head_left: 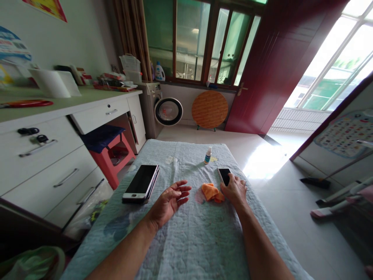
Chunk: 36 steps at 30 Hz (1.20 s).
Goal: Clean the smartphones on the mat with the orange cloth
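A table under a pale blue quilted cloth (186,241) stretches out in front of me. My left hand (170,200) hovers over the cloth, palm turned up, fingers loosely apart and empty. My right hand (234,190) rests palm down, its fingertips lying on the near end of a small smartphone (223,174). Beside that hand, to its left, lies a crumpled orange cloth (212,192). A small white spray bottle with a blue cap (208,155) stands farther back. Left of my left hand lie stacked larger phones (141,183), screens dark.
A white desk with drawers (52,155) runs along the left, with a red stool (109,149) tucked under it. A washing machine (163,109) and a round wooden tabletop (210,109) stand at the far wall. A dark red door (276,66) stands open; a broom (317,182) lies right.
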Available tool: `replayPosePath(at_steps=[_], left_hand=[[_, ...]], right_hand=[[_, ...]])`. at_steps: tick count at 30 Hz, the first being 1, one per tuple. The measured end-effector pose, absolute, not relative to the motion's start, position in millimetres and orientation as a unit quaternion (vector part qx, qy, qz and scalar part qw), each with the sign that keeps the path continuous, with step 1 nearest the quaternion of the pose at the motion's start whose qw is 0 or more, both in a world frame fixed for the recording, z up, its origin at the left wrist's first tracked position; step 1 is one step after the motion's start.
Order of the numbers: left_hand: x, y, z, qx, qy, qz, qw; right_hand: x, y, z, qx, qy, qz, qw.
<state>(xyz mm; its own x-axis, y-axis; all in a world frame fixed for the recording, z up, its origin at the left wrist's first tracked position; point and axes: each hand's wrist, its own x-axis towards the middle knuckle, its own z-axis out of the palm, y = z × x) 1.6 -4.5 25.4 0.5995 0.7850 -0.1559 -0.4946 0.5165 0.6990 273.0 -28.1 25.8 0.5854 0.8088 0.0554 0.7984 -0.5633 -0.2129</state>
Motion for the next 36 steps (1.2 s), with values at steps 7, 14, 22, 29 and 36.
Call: replayPosePath(at_steps=[7, 14, 22, 29, 36], left_hand=[[2, -4, 24, 0.301, 0.235, 0.380, 0.842], [2, -4, 23, 0.291, 0.243, 0.382, 0.843], [4, -5, 24, 0.279, 0.255, 0.389, 0.840], [9, -7, 23, 0.275, 0.276, 0.406, 0.827], [14, -10, 23, 0.278, 0.288, 0.420, 0.814]], right_hand=[[276, -27, 22, -0.884, -0.449, 0.016, 0.126], [293, -20, 11, -0.881, -0.440, 0.035, 0.172], [303, -13, 5, -0.876, -0.446, 0.042, 0.178], [305, -10, 2, -0.875, -0.454, 0.025, 0.165], [296, -15, 10, -0.881, -0.457, -0.010, 0.119]])
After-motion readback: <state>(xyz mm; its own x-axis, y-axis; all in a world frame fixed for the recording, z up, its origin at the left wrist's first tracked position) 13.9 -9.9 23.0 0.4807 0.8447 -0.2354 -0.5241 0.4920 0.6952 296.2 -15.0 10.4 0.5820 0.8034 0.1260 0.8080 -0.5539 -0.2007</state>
